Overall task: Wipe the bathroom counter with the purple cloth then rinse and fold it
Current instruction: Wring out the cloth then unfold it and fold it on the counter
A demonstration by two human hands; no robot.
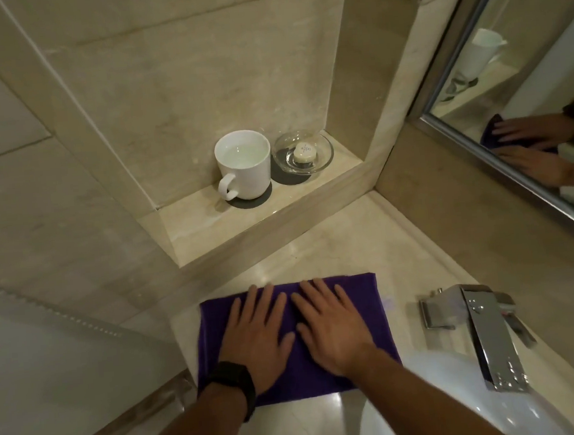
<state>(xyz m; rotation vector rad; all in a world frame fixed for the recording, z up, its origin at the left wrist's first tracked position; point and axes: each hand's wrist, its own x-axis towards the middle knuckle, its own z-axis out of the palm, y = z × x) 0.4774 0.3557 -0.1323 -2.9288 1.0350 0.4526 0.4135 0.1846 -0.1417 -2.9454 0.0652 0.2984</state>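
2 hands, left hand (257, 339) and right hand (335, 330), press flat with straight fingers, side by side, on the purple rectangular cloth (372, 313) lying on the glossy beige stone counter (349, 246), long axis left-right, white basin (431, 412) just beside its near-right corner, right hand nearer; possibly folded.

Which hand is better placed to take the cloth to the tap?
Probably the right hand: flat on the purple cloth, it lies on the side nearer the faucet; the left hand is farther.
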